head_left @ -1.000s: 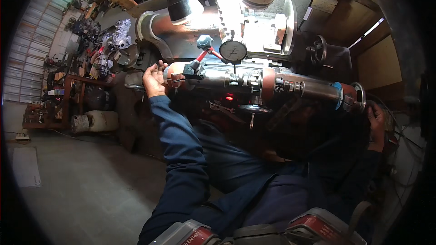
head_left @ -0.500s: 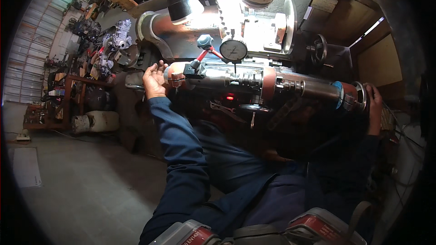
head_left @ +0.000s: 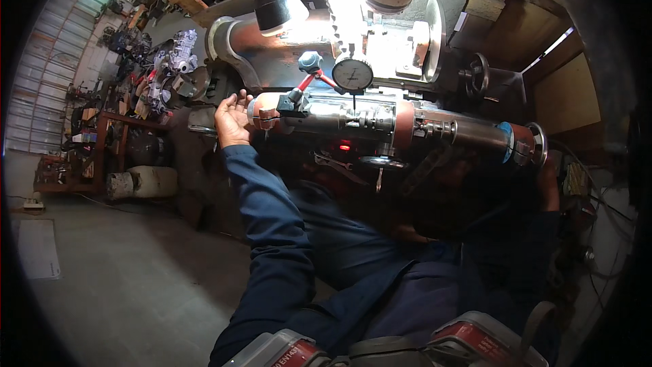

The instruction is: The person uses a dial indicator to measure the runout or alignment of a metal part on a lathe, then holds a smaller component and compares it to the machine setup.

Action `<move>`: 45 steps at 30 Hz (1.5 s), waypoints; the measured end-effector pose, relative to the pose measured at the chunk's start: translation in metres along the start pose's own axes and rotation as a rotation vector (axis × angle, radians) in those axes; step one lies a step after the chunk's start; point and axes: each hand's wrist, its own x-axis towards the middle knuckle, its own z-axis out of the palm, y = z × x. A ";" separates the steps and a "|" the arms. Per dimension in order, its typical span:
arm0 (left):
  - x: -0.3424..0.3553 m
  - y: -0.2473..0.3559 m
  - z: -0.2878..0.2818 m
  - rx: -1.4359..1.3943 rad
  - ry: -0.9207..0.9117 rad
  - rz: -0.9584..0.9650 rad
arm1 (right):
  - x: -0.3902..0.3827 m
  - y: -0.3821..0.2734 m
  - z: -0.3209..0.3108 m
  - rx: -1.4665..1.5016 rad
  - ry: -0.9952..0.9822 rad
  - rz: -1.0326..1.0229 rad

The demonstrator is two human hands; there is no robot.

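A long bench machine with a steel spindle [head_left: 322, 114] and red-brown end castings spans the view. My left hand [head_left: 233, 122] is at its left casting [head_left: 266, 110], palm facing the casting's end, fingers apart and slightly curled; whether it touches is unclear. At the right end is a bright handwheel [head_left: 538, 145]. My right hand [head_left: 549, 180] hangs just below that wheel in deep shadow, its fingers hard to make out. A round dial gauge [head_left: 352, 75] on a red-armed stand [head_left: 307, 85] stands over the spindle, its thin stem pointing down at the shaft.
A black lamp [head_left: 273, 3] shines from behind onto a larger machine body [head_left: 282, 51]. Below the spindle are a small crank wheel [head_left: 382, 162] and some spanners [head_left: 339, 163]. On the left stand a shelf [head_left: 109, 146] with parts and a pale jerrycan [head_left: 155, 183].
My right hand has dropped from the rim of the right handwheel to below it. My left hand has stayed at the left casting. The view has shifted very slightly.
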 end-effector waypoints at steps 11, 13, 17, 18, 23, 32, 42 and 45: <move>0.008 -0.001 -0.003 0.041 -0.008 0.015 | -0.036 -0.052 -0.038 -0.003 0.066 0.098; 0.010 0.001 -0.006 0.054 -0.009 -0.009 | -0.030 -0.083 -0.048 0.130 -0.055 0.053; 0.010 0.000 -0.003 0.067 -0.002 -0.001 | -0.024 -0.096 -0.039 0.391 0.055 0.033; 0.009 0.000 -0.003 0.068 -0.007 -0.012 | -0.021 -0.094 -0.037 0.390 0.053 0.034; 0.005 0.000 0.004 0.084 -0.016 0.021 | -0.003 -0.103 -0.033 0.367 0.131 0.011; 0.000 0.000 0.007 0.074 -0.041 0.056 | 0.024 -0.098 -0.022 0.390 0.140 0.012; -0.007 0.003 0.022 0.206 -0.110 -0.001 | 0.023 -0.107 -0.019 0.441 0.124 0.047; -0.023 0.003 0.041 0.529 -0.199 -0.122 | 0.023 -0.114 -0.021 0.187 0.179 -0.073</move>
